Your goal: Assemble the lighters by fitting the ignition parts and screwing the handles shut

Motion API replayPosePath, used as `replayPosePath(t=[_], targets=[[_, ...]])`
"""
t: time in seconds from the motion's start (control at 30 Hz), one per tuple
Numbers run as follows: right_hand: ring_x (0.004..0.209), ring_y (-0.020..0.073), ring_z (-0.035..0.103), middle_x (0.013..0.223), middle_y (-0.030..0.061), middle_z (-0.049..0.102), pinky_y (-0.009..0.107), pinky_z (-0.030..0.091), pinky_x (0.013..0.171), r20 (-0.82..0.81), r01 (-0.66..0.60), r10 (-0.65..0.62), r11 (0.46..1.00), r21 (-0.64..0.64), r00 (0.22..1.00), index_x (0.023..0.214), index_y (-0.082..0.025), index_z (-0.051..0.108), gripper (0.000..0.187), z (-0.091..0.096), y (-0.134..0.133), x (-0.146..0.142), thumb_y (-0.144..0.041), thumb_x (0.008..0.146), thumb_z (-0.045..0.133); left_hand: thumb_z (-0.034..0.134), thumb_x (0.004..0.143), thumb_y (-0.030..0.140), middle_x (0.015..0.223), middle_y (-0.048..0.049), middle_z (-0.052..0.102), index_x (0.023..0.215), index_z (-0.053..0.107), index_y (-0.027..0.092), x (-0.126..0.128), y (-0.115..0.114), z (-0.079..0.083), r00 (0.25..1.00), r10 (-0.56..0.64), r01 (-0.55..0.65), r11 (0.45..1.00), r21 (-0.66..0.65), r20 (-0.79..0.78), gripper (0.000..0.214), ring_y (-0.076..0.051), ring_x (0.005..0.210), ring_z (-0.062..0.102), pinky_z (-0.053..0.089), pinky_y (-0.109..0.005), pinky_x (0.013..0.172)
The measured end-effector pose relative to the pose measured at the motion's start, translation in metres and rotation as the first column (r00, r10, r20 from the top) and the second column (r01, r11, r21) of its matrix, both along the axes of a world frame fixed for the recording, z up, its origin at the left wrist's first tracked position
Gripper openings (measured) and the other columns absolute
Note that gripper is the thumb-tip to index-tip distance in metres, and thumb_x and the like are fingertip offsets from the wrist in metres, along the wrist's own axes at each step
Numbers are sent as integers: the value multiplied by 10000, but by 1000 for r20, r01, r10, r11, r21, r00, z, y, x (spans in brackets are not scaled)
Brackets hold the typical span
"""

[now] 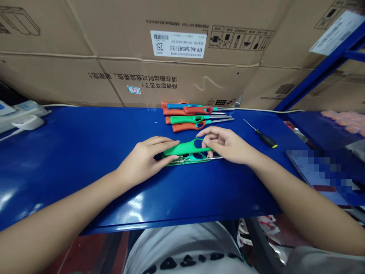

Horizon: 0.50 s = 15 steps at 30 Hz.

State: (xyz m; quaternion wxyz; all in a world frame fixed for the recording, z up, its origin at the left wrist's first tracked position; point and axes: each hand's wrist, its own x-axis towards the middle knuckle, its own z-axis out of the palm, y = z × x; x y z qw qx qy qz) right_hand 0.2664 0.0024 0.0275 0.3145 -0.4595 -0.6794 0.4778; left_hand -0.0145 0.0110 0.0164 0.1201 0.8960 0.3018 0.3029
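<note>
Between my two hands is the green casing half (180,147) of a long-nosed lighter, with an oval trigger opening. My left hand (142,156) pinches its rear end with thumb and fingers. My right hand (228,144) holds its front end near the trigger opening, fingers curled. Just below it lies the opened lower half (186,161), with small inner parts and a metal tube (215,157) pointing right. My right fingers partly cover where the tube meets the casing. Beyond my hands lies a pile of lighters in orange, green, red and blue, the nearest an orange lighter (185,126).
A black-handled screwdriver (265,137) lies right of the pile on the blue table (85,152). Large cardboard boxes (119,34) stand along the back edge. A white power strip (28,110) with a plug is at far left. A blue metal frame (316,68) rises at right.
</note>
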Motion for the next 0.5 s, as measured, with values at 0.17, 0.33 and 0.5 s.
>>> replayPosePath(t=[0.17,0.33,0.5], targets=[[871,178,621,999,46,694,311,494,786,413,-219,59,910,352,909,1225,-200,669,388,1,-3,3,-358,876,728,675,925,353,1090,-72,765,1168,734,183,-1,-2,11,998,-32,26,995,-99,-59,302,-229,988,708,568,-340,885],[994,198,603,1091,73,637,329,494,877,468,-314,113,872,377,876,1180,-199,680,325,-2,-5,-1,-327,884,723,672,898,283,1055,-52,767,1108,745,212,-2,-2,17,983,-91,67,987,-149,-160,233,-235,966,689,551,-368,866],[1020,215,600,1095,72,624,364,498,904,474,-317,105,862,394,874,1155,-219,679,292,-7,-7,-4,-310,881,722,681,873,267,1042,-41,761,1115,732,216,-3,-1,15,966,-82,44,986,-158,-244,252,-234,950,682,543,-366,843]])
